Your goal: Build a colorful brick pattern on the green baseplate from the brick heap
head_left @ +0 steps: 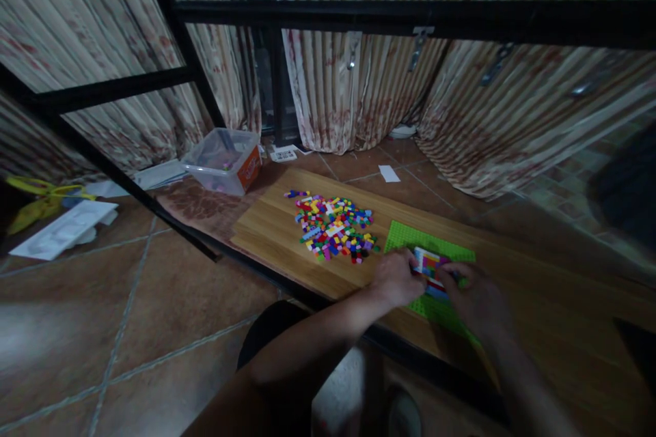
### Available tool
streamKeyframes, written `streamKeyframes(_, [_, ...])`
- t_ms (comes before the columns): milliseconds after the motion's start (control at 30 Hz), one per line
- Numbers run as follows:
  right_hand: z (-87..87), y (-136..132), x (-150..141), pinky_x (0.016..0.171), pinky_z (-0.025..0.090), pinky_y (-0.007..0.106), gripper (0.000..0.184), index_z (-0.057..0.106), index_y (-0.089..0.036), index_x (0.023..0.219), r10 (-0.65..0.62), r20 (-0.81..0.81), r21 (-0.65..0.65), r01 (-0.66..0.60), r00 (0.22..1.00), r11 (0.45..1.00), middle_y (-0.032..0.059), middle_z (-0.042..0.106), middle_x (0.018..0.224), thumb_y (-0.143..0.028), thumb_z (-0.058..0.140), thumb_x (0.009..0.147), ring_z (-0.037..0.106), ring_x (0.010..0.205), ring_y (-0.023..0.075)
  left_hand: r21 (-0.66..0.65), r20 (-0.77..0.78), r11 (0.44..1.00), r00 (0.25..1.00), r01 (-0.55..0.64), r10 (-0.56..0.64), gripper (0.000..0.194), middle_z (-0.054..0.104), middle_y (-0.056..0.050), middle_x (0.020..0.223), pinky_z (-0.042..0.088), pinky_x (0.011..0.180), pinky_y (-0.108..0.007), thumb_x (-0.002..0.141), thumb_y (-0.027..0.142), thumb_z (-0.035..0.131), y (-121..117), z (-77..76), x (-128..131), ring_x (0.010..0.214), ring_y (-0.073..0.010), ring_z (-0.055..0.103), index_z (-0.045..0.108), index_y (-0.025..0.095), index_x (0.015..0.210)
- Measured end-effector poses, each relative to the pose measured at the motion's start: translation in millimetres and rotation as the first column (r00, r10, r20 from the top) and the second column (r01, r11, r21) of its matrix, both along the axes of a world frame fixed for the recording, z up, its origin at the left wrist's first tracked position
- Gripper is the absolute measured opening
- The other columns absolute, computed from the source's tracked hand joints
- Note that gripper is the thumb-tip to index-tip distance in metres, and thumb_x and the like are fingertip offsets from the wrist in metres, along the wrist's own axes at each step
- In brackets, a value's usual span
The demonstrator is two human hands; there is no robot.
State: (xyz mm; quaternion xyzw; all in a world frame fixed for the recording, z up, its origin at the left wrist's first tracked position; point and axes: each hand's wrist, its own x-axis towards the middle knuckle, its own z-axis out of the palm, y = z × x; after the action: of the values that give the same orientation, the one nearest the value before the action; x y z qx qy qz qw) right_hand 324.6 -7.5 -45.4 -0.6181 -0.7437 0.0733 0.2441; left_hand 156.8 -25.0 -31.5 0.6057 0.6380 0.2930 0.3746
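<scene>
A green baseplate lies on a low wooden board. A small multicoloured brick build stands on the plate. My left hand is closed against the build's left side. My right hand curls round its right side and covers the plate's near part. A pile of small loose coloured bricks lies on the board just left of the plate, a short way from my left hand.
A clear plastic tub with an orange label stands behind the board on the left. Black metal frame bars cross overhead and run down to the left. Striped curtains hang behind. Papers and a yellow object lie on the tiled floor at left.
</scene>
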Motion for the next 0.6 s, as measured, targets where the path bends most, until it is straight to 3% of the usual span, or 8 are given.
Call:
streamKeyframes(133, [4.4,3.6,-12.3,0.070,0.045,0.036,0.030,0.067,-0.020,0.079,-0.006,-0.001,0.127,0.006,1.000,0.992,0.0085,0.067,0.086,-0.043,0.048,0.085,0.061,0.077,0.0239,0.031,0.020,0.998,0.998,0.062,-0.063,0.017,0.070,-0.001,0.089,0.051,0.078,-0.026,0.076,0.023,0.058,2.7,1.9,-12.1,0.080,-0.0158,0.064,0.067,0.021,0.090])
streamKeyframes(267, [12.6,1.3,-43.7,0.072,0.045,0.035,0.026,0.067,-0.020,0.080,0.138,-0.124,0.221,-0.109,0.983,0.969,0.0070,0.067,0.081,-0.039,0.050,0.087,0.060,0.076,0.0222,0.138,0.131,0.987,0.990,-0.077,0.059,0.018,0.070,-0.002,0.081,0.049,0.073,-0.024,0.079,0.017,0.053,14.8,7.4,-39.7,0.074,-0.0141,0.063,0.070,0.018,0.085])
streamKeyframes(433, [11.0,-10.6,-89.4,0.082,0.046,0.036,0.021,0.067,-0.021,0.091,0.334,-0.172,0.130,-0.314,0.927,0.940,0.0065,0.068,0.091,-0.029,0.048,0.089,0.062,0.087,0.0223,0.227,0.370,0.903,0.890,-0.364,0.266,0.015,0.067,-0.001,0.071,0.046,0.065,-0.022,0.077,0.014,0.054,34.4,10.2,-83.2,0.067,-0.0124,0.060,0.069,0.014,0.080])
streamKeyframes(600, [-2.0,-10.5,-113.8,0.084,0.048,0.035,0.022,0.065,-0.019,0.103,0.379,-0.129,-0.014,-0.383,0.916,0.923,0.0079,0.066,0.100,-0.022,0.049,0.088,0.062,0.091,0.0217,0.238,0.464,0.873,0.840,-0.426,0.283,0.009,0.064,0.001,0.066,0.044,0.064,-0.022,0.074,0.015,0.058,37.7,8.6,-100.3,0.064,-0.0112,0.057,0.068,0.014,0.073])
